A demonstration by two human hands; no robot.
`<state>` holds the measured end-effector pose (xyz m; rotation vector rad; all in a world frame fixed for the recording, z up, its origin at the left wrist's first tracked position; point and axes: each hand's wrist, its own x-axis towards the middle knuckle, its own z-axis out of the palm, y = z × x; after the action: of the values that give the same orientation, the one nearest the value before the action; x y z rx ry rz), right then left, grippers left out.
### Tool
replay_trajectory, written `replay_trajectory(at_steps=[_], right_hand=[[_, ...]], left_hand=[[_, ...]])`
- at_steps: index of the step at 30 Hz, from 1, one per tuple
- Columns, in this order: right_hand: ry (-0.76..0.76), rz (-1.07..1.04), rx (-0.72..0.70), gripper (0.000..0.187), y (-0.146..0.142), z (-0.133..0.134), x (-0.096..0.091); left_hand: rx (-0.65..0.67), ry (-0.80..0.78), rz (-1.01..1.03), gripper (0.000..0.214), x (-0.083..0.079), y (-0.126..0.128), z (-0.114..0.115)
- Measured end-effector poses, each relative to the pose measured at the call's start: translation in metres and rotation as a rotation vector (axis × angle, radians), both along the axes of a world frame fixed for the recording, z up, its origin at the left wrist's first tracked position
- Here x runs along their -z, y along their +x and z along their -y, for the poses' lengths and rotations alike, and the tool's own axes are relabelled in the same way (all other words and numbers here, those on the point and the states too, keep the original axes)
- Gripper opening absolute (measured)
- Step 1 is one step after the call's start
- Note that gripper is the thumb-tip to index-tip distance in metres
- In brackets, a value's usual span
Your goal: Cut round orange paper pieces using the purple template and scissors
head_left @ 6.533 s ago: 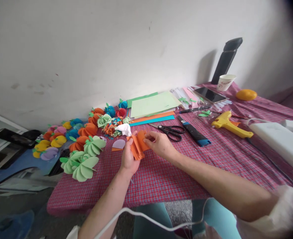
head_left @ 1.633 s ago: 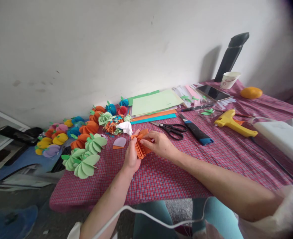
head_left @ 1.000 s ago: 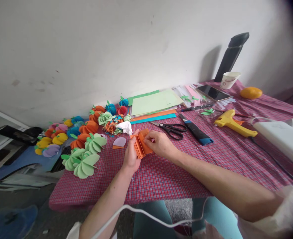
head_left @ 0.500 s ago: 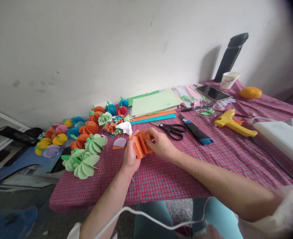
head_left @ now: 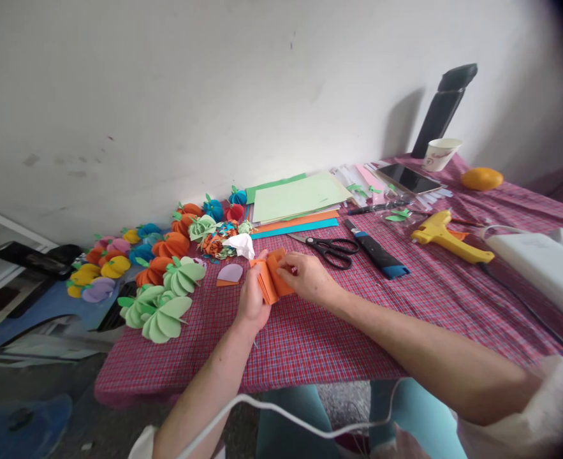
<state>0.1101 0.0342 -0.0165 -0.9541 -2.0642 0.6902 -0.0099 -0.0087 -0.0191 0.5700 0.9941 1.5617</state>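
Observation:
A stack of folded orange paper pieces [head_left: 270, 284] stands above the tablecloth, spread apart like an opened booklet. My left hand [head_left: 252, 299] is closed around its left side, fingers behind and thumb along the edge. At the right leaf, my right hand [head_left: 310, 277] has its thumb and forefinger bent together against the paper; their exact contact is partly hidden. Just left of my hands lie a lilac paper piece [head_left: 230, 273] and an orange piece under it. Black-handled scissors [head_left: 331, 247] rest beyond my right hand.
Paper pumpkins [head_left: 164, 315] in several colours crowd the left side. Paper sheets [head_left: 300, 197] lie at the back. To the right are a blue-black cutter [head_left: 379, 252], a yellow glue gun [head_left: 446, 237], a phone [head_left: 408, 178], a paper cup [head_left: 441, 155] and a white box [head_left: 539, 268].
My right fingers have shifted slightly and curled more, and the right orange leaf now shows more of its face. My left hand keeps its hold in the same place.

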Motion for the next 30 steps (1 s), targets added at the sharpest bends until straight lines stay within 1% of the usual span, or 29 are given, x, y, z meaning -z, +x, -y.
replay_trajectory(at_steps=[10,14,16,17,22,25,30], right_hand=[[-0.035,0.017,0.029,0.018,0.001,-0.001,0.000],[-0.069,-0.049,0.042,0.006,0.000,-0.002,0.005],[-0.071,-0.069,0.062,0.018,0.000,-0.002,0.006],[-0.061,-0.067,0.055,0.020,0.000,-0.002,0.006],[0.022,-0.021,-0.065,0.019,0.001,0.000,0.002],[-0.013,-0.026,-0.064,0.017,0.001,0.003,-0.003],[-0.059,-0.025,-0.070,0.024,0.002,0.006,-0.006]], left_hand=[[0.039,0.003,0.012,0.043,0.001,-0.001,0.001],[0.015,-0.009,0.006,0.042,0.002,-0.001,0.000],[0.000,-0.016,0.002,0.042,0.003,-0.002,-0.001],[-0.003,-0.019,0.000,0.041,0.003,-0.002,-0.001],[0.014,-0.027,0.005,0.043,0.002,0.000,-0.001],[0.045,-0.021,0.013,0.044,0.000,0.001,0.000],[0.069,0.005,0.021,0.044,0.000,0.002,0.002]])
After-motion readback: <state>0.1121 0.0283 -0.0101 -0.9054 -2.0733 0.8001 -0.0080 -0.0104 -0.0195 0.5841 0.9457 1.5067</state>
